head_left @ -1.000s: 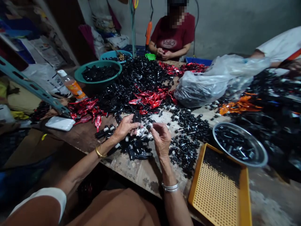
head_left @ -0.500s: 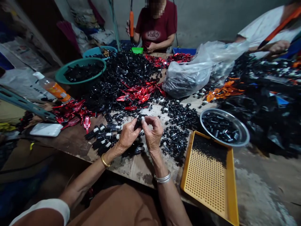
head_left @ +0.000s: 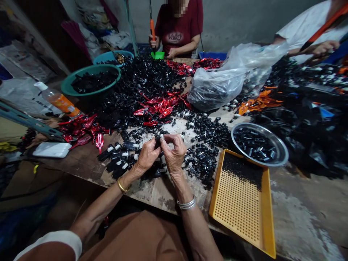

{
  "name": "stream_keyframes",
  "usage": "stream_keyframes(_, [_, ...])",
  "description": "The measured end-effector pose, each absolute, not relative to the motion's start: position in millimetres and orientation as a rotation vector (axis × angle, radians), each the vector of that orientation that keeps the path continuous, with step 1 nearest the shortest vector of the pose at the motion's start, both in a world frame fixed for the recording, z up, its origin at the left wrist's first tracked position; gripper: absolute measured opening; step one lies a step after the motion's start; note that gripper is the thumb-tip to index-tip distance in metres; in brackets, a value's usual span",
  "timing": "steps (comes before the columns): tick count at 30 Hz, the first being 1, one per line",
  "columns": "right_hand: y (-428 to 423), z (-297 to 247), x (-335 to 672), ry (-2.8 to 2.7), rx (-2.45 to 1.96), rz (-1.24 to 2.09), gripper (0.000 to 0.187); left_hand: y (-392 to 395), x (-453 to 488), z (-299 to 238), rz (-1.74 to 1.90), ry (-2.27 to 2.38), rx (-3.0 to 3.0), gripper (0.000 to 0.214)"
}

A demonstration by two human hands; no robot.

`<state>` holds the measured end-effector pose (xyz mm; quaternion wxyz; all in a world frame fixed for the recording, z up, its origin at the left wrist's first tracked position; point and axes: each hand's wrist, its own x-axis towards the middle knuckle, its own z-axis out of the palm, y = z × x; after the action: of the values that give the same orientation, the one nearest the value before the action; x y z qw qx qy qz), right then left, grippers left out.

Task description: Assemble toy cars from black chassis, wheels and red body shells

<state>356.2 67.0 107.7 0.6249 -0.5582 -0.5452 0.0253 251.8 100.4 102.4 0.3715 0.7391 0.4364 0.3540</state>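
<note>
My left hand (head_left: 146, 156) and my right hand (head_left: 173, 153) meet above the wooden table (head_left: 81, 168), pinching a small black plastic part (head_left: 158, 141) between their fingertips. A white tip shows near my right fingers. Beside my left hand lies a heap of black plastic pieces with white bands (head_left: 118, 159). Loose black plastic caps (head_left: 201, 163) are scattered just right of my right hand. Red foil-like pieces (head_left: 159, 108) lie beyond my hands, among a large mound of black plastic parts (head_left: 141, 81).
A yellow perforated tray (head_left: 241, 203) and a steel bowl of black parts (head_left: 258, 145) stand to the right. A green basin (head_left: 91, 81) and a clear plastic bag (head_left: 214, 87) sit beyond. One co-worker in a maroon shirt (head_left: 176, 27) faces me; another person's arm (head_left: 320, 49) works at the right.
My hands have come closer together around the small black part. The whole scene sits further left and higher in the view than one second ago.
</note>
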Motion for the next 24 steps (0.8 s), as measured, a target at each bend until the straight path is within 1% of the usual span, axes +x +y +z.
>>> stream_keyframes(7, [67.1,106.8,354.7,-1.208,-1.283,0.071,0.005,95.9,249.7,102.6,0.917,1.213,1.953,0.01])
stream_keyframes(16, [67.0,105.6,353.9,-1.21,-1.275,0.135,0.009,95.4,248.9,99.3,0.877,1.299,2.099,0.018])
stream_keyframes(21, [68.6,105.2,360.2,-1.227,-1.254,0.192,0.011,94.9,245.6,99.7,0.866,1.238,2.039,0.02])
stream_keyframes(24, [70.9,107.1,372.4,-1.285,-1.254,0.23,0.02,98.4,238.5,105.1,0.779,1.126,1.952,0.019])
